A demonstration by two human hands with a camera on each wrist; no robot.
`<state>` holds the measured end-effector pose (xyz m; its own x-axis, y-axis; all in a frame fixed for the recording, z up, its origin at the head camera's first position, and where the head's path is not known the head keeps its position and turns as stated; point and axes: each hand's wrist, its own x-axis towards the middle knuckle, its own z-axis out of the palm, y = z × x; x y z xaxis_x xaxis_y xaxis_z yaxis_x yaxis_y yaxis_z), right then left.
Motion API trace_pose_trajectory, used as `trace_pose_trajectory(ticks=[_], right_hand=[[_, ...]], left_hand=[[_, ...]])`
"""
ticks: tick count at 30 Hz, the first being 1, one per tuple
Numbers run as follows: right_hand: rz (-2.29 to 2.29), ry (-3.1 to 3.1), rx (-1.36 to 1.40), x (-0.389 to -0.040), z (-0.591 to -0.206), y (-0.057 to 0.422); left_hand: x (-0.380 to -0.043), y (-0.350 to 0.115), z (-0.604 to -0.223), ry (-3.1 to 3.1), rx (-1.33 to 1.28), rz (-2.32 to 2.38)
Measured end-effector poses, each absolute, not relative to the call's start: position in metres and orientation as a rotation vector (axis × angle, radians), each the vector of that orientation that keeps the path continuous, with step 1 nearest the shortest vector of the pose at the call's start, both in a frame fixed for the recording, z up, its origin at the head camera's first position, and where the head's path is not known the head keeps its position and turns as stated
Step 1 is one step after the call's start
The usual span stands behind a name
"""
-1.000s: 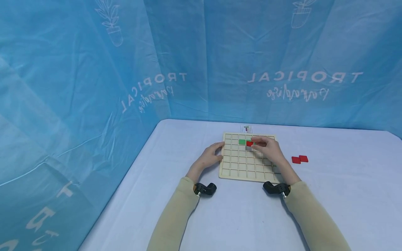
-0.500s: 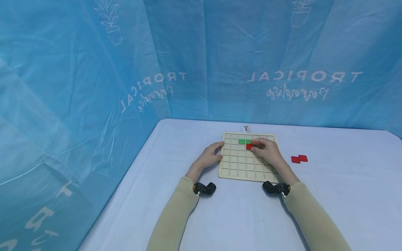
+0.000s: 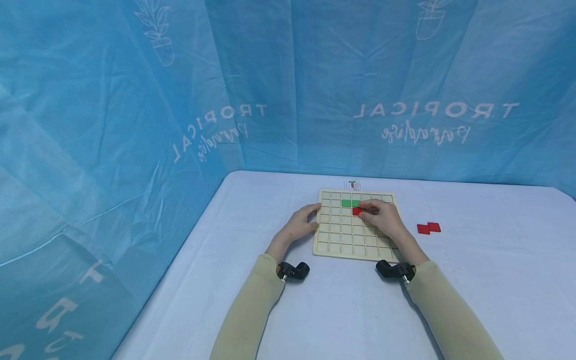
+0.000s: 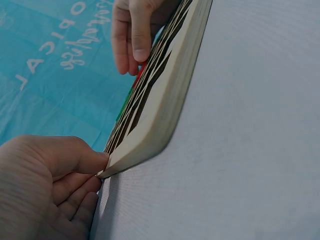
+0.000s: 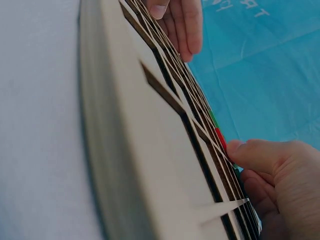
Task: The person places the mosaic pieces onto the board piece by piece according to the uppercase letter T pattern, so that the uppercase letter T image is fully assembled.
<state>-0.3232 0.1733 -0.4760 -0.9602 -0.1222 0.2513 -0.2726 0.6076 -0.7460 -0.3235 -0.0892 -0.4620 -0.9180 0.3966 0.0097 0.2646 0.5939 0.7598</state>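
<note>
A pale grid board (image 3: 330,245) lies on the white cloth. My left hand (image 3: 298,224) touches its left edge, thumb and fingertips spread along the side. Over the upper part of the grid, my right hand (image 3: 386,216) holds a red square tile (image 3: 357,211) at its right side between thumb and fingers. That tile lies flat in a cell, just below a row of green tiles (image 3: 346,203). The right fingers cover part of the green row. In the right wrist view the thumb tip meets the red tile (image 5: 220,138), with a green edge showing beneath the fingers.
Two loose red tiles (image 3: 423,229) lie overlapping on the cloth right of the board. A small printed grid card (image 3: 352,185) sits behind the board's far edge. Blue printed curtains (image 3: 279,90) hang at the back and left.
The red tile, held tilted over the board in the right fingers a second ago, has come down flat into a cell under the green row. The left hand has not moved.
</note>
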Motion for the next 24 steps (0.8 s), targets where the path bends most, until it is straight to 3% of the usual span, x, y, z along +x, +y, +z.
trace_pose_trajectory(ticks=[12, 24], right_hand=[[1.608, -2.505, 0.234, -0.325, -0.461, 0.178], [1.763, -2.307, 0.350, -0.298, -0.400, 0.203]], left_hand=[[-0.323, -0.091, -0.461, 2.659, 0.575, 1.231], [-0.322, -0.093, -0.460, 2.663, 0.602, 1.214]])
